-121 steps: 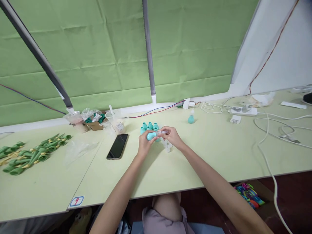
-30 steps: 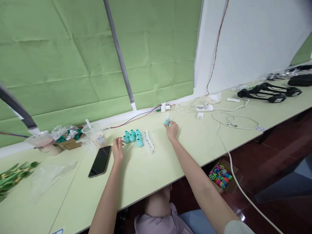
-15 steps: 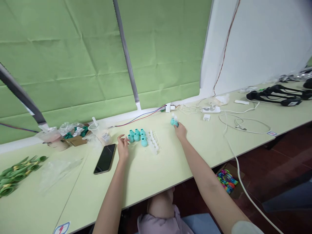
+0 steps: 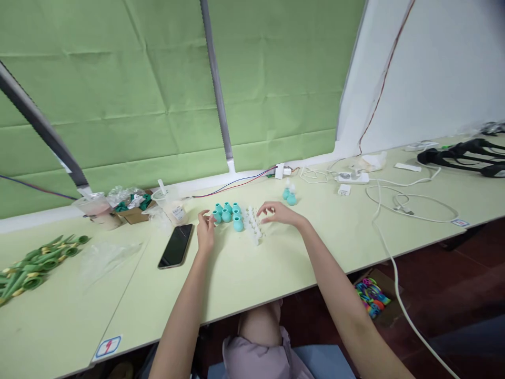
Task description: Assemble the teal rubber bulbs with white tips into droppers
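Several small turquoise vase-shaped pieces stand upright in a cluster on the table, their round mouths facing up. My left hand rests at the left side of this cluster, fingers curved and apart, thumb close to the nearest piece; whether it touches is unclear. Right of the cluster lie rows of small translucent white pieces. Over their right edge hovers my right hand, fingers bent and spread, with nothing visible in them. Farther back on the right stand two turquoise pieces with white tops, apart from both hands.
A black phone lies left of my left hand. Behind it are a drink cup, another cup and a small cardboard box. Green artificial stems lie far left. A power strip and white cables sit at right.
My right hand has let go of the turquoise piece beside the other white-topped one and moved left to the white pieces. My left hand stays beside the cluster. The view has shifted slightly.
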`<action>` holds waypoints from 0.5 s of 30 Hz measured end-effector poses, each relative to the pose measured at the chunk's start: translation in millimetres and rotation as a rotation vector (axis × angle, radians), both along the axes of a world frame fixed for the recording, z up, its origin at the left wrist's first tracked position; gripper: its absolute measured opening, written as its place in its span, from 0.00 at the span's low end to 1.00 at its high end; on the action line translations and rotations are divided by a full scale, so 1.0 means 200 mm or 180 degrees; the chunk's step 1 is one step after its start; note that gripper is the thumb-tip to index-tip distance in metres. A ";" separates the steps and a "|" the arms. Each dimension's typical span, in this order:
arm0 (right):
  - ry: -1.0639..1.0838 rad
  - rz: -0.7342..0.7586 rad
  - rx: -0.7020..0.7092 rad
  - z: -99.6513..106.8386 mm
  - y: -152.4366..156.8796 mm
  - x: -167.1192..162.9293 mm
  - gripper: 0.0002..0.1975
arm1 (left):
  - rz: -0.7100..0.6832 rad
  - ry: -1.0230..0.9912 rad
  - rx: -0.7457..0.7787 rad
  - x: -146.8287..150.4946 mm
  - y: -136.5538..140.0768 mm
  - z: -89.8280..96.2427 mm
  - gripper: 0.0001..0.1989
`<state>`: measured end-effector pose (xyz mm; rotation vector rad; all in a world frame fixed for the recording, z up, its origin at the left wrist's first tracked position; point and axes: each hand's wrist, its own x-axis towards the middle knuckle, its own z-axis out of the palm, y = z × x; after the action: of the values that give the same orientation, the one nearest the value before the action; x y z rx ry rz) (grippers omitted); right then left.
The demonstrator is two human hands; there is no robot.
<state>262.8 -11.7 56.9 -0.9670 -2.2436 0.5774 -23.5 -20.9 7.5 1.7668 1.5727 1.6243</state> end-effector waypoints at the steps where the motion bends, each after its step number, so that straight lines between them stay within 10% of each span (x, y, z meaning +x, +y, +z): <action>1: -0.0207 0.0382 -0.0045 0.01 -0.03 -0.04 0.15 | -0.0013 0.0013 0.0003 0.00 -0.01 0.00 0.15; 8: -0.0764 0.0636 -0.0002 -0.04 -0.10 -0.16 0.13 | -0.0147 0.0202 0.0003 0.04 -0.02 0.01 0.16; 15: 0.0427 0.0424 0.0065 -0.01 -0.11 -0.22 0.11 | -0.0446 0.0237 0.0034 0.14 -0.10 0.08 0.21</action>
<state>218.7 -32.8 54.5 -0.7501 -2.2003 0.6567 5.2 -40.7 22.5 1.9171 1.4373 1.5214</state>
